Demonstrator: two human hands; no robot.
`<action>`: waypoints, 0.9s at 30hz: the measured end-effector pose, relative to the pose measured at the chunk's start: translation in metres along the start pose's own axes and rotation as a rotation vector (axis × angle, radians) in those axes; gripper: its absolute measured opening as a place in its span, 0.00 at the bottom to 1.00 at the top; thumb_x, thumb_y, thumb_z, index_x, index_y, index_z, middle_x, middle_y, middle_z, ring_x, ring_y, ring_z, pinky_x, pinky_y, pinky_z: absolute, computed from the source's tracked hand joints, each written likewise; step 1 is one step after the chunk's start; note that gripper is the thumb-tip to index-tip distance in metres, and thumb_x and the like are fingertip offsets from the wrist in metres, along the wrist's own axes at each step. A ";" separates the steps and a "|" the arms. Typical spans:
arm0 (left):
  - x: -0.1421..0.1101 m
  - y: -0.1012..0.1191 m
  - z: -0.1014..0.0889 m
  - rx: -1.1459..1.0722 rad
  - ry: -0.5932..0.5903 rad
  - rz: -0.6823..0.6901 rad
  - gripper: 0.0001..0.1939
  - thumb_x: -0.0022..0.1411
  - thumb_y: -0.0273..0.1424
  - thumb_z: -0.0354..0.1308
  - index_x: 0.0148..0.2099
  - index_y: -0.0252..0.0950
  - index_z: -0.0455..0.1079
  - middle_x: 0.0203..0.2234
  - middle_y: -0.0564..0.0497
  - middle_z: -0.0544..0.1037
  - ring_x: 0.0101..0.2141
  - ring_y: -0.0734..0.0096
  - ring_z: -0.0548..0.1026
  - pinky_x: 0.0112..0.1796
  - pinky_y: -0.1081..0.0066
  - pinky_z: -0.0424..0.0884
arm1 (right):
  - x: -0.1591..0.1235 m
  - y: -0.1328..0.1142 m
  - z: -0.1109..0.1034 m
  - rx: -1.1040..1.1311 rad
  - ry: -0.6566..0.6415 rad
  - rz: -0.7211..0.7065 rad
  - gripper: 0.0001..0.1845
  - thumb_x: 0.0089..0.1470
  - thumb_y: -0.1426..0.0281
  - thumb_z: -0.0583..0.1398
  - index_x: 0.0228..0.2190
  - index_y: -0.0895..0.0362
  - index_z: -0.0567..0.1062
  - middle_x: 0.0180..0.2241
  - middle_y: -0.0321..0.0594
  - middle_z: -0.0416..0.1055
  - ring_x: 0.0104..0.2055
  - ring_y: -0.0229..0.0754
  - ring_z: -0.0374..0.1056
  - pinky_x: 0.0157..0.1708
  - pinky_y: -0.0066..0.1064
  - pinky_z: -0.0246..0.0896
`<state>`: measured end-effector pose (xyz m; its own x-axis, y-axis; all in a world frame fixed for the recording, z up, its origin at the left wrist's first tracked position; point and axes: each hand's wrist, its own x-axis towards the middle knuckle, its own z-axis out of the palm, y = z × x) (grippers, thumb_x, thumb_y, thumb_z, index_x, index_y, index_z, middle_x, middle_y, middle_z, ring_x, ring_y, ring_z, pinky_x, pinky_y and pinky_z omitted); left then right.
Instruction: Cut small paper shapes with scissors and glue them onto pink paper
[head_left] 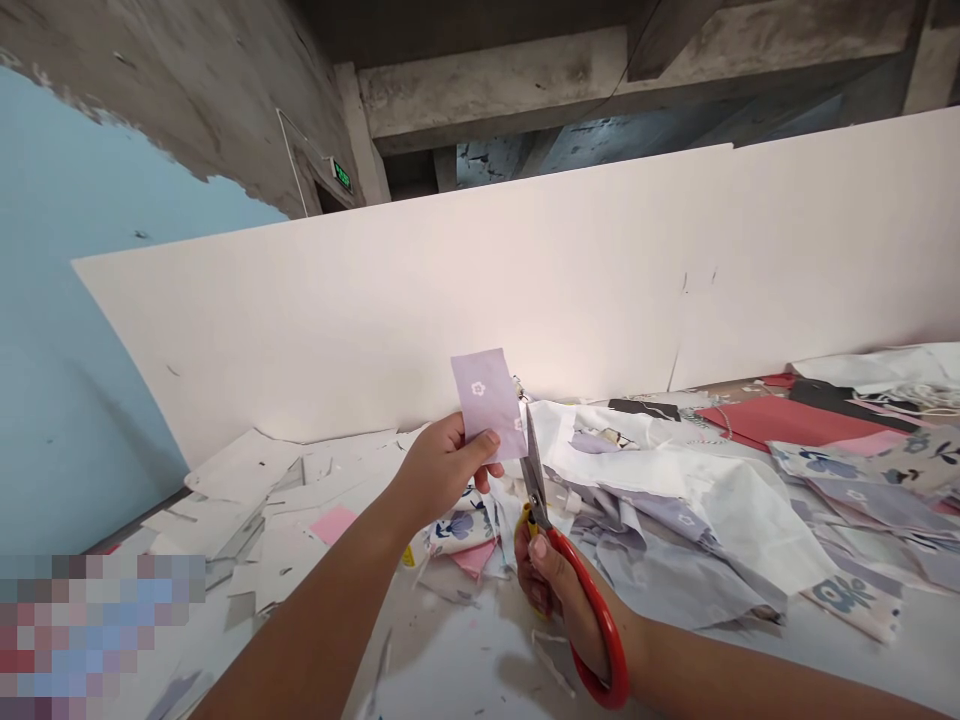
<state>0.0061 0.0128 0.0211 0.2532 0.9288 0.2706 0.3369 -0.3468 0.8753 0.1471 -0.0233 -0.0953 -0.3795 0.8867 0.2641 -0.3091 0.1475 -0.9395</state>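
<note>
My left hand [448,460] pinches a small lilac piece of fabric [484,395] with white flowers on it, thumb in front and fingers behind. The piece is held up above the table. In my right hand [559,585] is a pair of scissors [604,640] with red handles and a bit of yellow near the pivot. Their blades point upward, at the right edge of the lilac piece. Whether the blades touch the fabric I cannot tell. Under my hands lie a blue-flowered cloth scrap [463,525] and a pink scrap [474,560].
White card pieces [244,465] are heaped on the left. To the right spread crumpled white cloth [739,500], grey-lilac cloth [667,570], red sheets [787,422] and flowered scraps [855,600]. A white panel [375,310] stands behind the table [442,670].
</note>
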 end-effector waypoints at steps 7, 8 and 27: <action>0.000 0.000 -0.002 -0.006 -0.016 -0.029 0.13 0.54 0.42 0.53 0.32 0.37 0.66 0.21 0.54 0.74 0.19 0.75 0.69 0.24 0.73 0.63 | 0.001 -0.001 -0.001 -0.018 -0.008 -0.012 0.22 0.51 0.48 0.51 0.24 0.54 0.55 0.20 0.26 0.44 0.21 0.33 0.41 0.21 0.27 0.37; 0.000 0.000 -0.003 -0.008 -0.015 -0.033 0.13 0.54 0.42 0.53 0.32 0.37 0.66 0.20 0.54 0.74 0.19 0.75 0.69 0.23 0.73 0.62 | 0.000 -0.001 -0.001 -0.019 -0.011 -0.014 0.22 0.51 0.48 0.51 0.24 0.54 0.55 0.20 0.27 0.44 0.21 0.33 0.41 0.21 0.27 0.38; -0.001 -0.001 -0.003 -0.010 -0.014 -0.045 0.13 0.53 0.42 0.54 0.31 0.37 0.65 0.20 0.54 0.73 0.18 0.74 0.69 0.22 0.74 0.62 | 0.000 -0.004 0.000 -0.048 0.010 0.001 0.22 0.50 0.48 0.51 0.24 0.54 0.55 0.20 0.27 0.45 0.21 0.33 0.42 0.21 0.27 0.39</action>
<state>0.0033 0.0126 0.0215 0.2507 0.9416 0.2247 0.3388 -0.3028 0.8908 0.1485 -0.0242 -0.0916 -0.3709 0.8912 0.2610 -0.2665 0.1671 -0.9492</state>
